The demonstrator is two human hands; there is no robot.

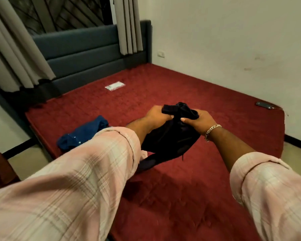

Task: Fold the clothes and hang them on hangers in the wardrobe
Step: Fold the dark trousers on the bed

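**Both hands bunch a dark garment above the bed**

Left hand (pixel 157 115) and right hand (pixel 197 121) are each clamped on the top of a black garment (pixel 170 136), fingers curled round a gathered wad of cloth at the centre of the frame, the two fists close together. The garment hangs from that grip above the bed (pixel 215 105), and its lower end trails down toward the red cover just below and left of the hands.

By the look of it, the cloth is soft, limp and light: it sags into a pouch under the fists and keeps no shape of its own. It has a slight sheen, so it may slide a little between the fingers. As it is bunched now, it cannot fold cleanly; a better hold would probably be at two corners or a waistband or shoulder seam, hands apart, so that it drops flat. What kind of garment it is I cannot tell.

Its colour is black or very dark navy, creased, with a thin cord or thread dangling at the lower right.

Lower left of the hands, a blue garment (pixel 82 133) lies crumpled on the bed. A small white packet (pixel 115 85) sits toward the upper middle, and a dark phone-like object (pixel 264 105) lies near the bed's right edge. No hanger or wardrobe is in view.
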